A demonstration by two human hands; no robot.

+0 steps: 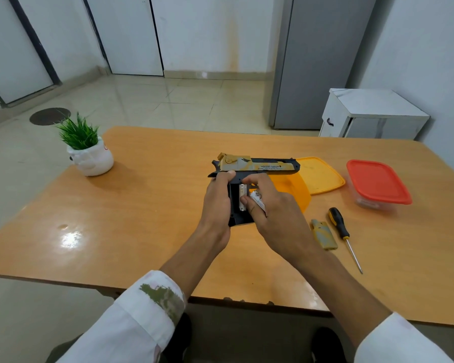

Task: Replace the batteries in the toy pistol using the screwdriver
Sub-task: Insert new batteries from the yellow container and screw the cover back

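The toy pistol [257, 165] is held just above the table [142, 231], barrel pointing right. The left hand [218, 203] is wrapped round its handle, and the right hand [275, 208] pinches a battery [257, 200] at the open battery bay [243, 200]. Whether that battery is going in or coming out, I cannot tell. The cover [323, 234] lies right of the hands beside the screwdriver [339, 224], so unscrewing looks done. Seating the batteries, refitting the cover and screwing it down appear to remain. Beyond the hands sits an open orange tub [296, 189]; its lid [323, 176] is farther right.
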